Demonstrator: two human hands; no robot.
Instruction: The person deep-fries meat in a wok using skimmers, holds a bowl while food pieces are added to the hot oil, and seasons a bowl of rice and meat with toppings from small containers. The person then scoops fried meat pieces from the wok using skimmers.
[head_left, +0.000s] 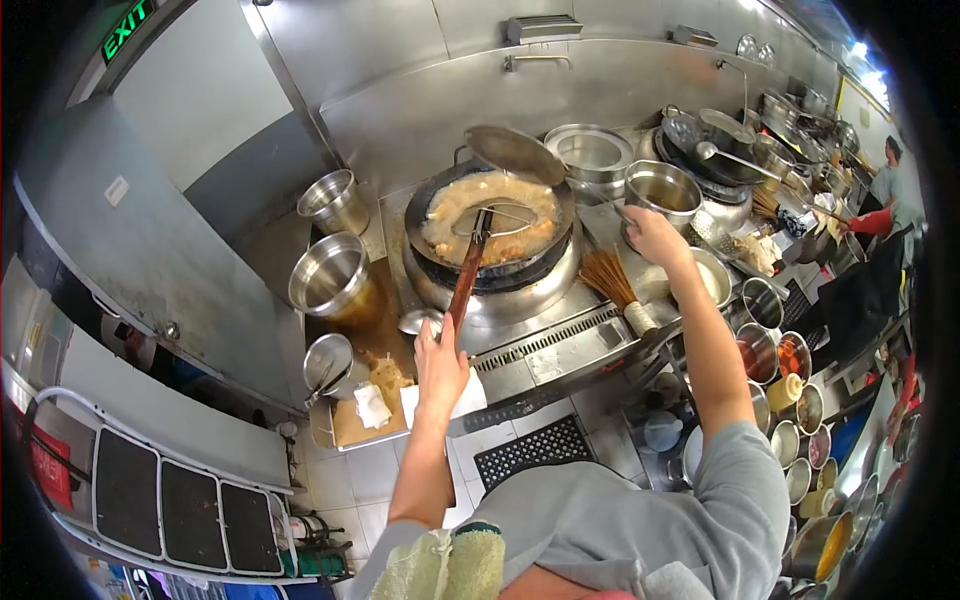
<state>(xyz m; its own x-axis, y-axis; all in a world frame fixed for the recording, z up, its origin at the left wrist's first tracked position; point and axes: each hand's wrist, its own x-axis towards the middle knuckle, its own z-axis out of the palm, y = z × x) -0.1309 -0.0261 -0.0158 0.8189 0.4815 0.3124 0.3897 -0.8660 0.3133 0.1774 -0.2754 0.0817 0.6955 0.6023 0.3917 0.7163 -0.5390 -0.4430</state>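
Note:
A large wok [490,255] of bubbling oil with golden pieces frying in it sits on the burner. My left hand [440,368] is closed around the wooden handle of a wire strainer [478,245], whose metal frame rests in the oil. Over the wok's far edge is a round, dark metal skimmer [515,155], tilted. My right hand [655,237] is closed on a thin handle that seems to lead to this skimmer. Just beyond that hand stands a metal pot [663,192] of brownish liquid. A bamboo brush [612,280] lies between the burner and my right forearm.
Steel pots [330,275] line the left counter, near a white cloth [372,407]. A second wok [715,150] with a ladle [740,160] is at right. Several ingredient containers [758,350] crowd the right side. Another person [885,190] stands far right. A door [150,240] is at left.

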